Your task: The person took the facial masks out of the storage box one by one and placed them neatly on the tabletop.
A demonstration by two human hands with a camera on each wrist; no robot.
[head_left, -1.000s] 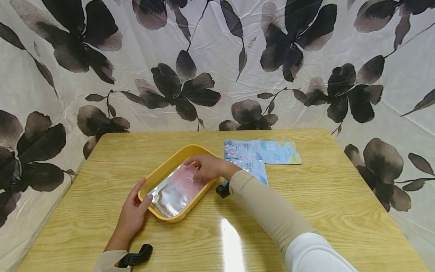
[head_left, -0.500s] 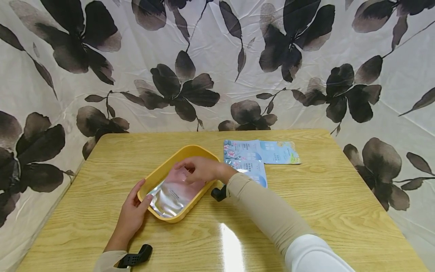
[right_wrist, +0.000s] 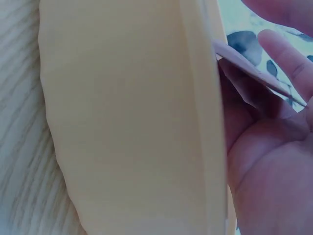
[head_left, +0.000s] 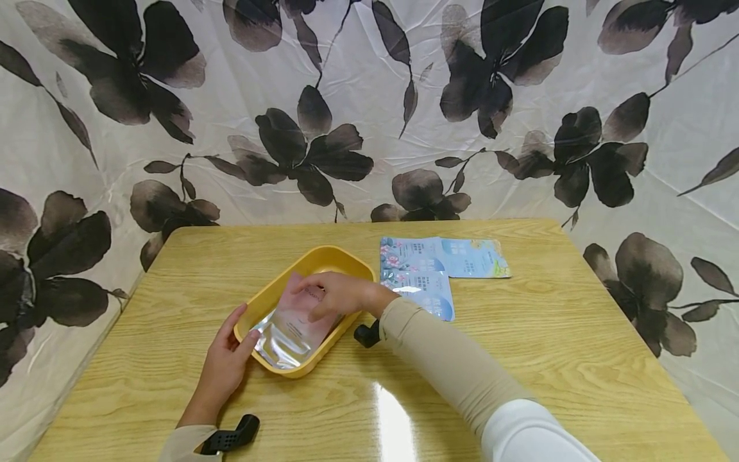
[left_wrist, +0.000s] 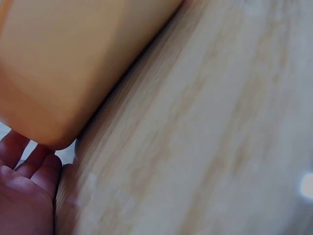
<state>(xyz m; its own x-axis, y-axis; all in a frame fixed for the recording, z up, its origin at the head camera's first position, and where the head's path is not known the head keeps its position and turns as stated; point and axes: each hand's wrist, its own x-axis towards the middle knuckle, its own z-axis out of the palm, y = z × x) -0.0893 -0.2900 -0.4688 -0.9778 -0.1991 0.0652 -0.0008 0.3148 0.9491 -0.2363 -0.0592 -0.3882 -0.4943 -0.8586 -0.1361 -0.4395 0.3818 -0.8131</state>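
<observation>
In the head view a yellow plastic basket [head_left: 314, 361] sits at an angle on the table. My left hand [head_left: 226, 359] grips its near left end, thumb over the rim; the left wrist view has the fingers [left_wrist: 36, 164] against the basket's underside corner. Inside lies a pink foil face mask packet [head_left: 296, 316], tilted up at its far edge, over silver foil [head_left: 278, 351]. My right hand [head_left: 340, 298] reaches over the right rim and holds the pink packet. From the right wrist, the packet's edge [right_wrist: 254, 73] runs between the fingers, whose tips are partly hidden.
Right of the basket, blue packets lie flat: a floral one [head_left: 410, 251], a plainer light blue one [head_left: 476, 260] and a nearer one [head_left: 430, 296] partly behind the right sleeve. A flower-printed cloth [head_left: 369, 77] hangs behind the wooden table [head_left: 548, 359].
My right hand has shifted left and slightly toward me over the basket. The pink packet has turned and its far edge has lifted. The left hand and basket have stayed put.
</observation>
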